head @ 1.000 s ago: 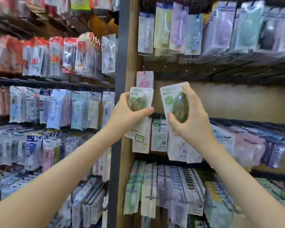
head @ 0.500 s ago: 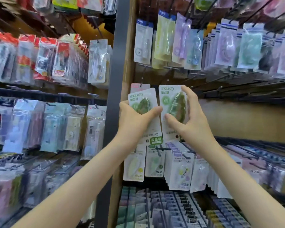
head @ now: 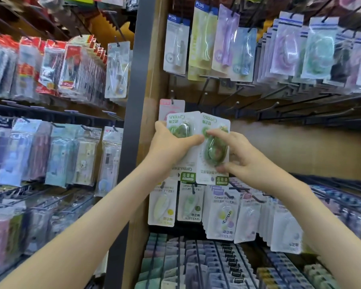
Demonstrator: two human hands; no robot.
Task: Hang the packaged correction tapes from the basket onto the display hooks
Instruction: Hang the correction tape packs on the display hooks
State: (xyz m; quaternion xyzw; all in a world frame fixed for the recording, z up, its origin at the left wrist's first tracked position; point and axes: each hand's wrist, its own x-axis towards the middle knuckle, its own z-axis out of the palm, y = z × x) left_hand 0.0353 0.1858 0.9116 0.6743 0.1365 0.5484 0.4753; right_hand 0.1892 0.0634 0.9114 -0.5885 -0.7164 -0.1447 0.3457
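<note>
At the left edge of the rack [head: 154,76], your left hand [head: 171,148] grips one green pack [head: 182,127] while your right hand [head: 249,163] pinches a second pack [head: 215,149] between finger and thumb, both upside down so "Campus" reads inverted. Hanging looks to be in hand. The next move probably calls for turning each upright and threading it onto a bare hook [head: 276,104] below the "PLUS" packs [head: 176,44].

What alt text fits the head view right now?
The left hand grips one green correction tape pack and the right hand pinches a second pack beside it, near empty display hooks on a stocked stationery wall.
</note>
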